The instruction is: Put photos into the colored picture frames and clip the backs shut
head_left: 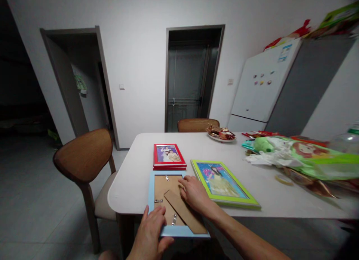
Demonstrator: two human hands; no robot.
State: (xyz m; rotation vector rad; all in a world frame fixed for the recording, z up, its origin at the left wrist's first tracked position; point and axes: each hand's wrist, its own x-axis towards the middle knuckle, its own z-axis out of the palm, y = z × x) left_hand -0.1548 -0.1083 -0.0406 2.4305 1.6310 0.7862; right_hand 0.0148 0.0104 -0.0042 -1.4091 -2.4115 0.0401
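Observation:
A light blue picture frame (152, 189) lies face down at the table's front edge, its brown backing board (162, 185) and slanting stand (185, 211) showing. Small metal clips sit along the board. My left hand (153, 230) grips the frame's lower left corner, thumb at the near edge and fingers on the left side. My right hand (195, 192) rests at the frame's right side, its fingers bent and touching the board near the upper right; whether they pinch anything is hidden. Behind lies a red frame (169, 165) with a photo. To the right is a green frame (232, 198) with a photo.
The white table (134, 159) has a plate of wrapped items (221, 135) at the back and a heap of bags and tissue (280, 151) on the right. A roll of tape (284, 180) lies nearby. Wooden chairs (86, 155) stand left and behind.

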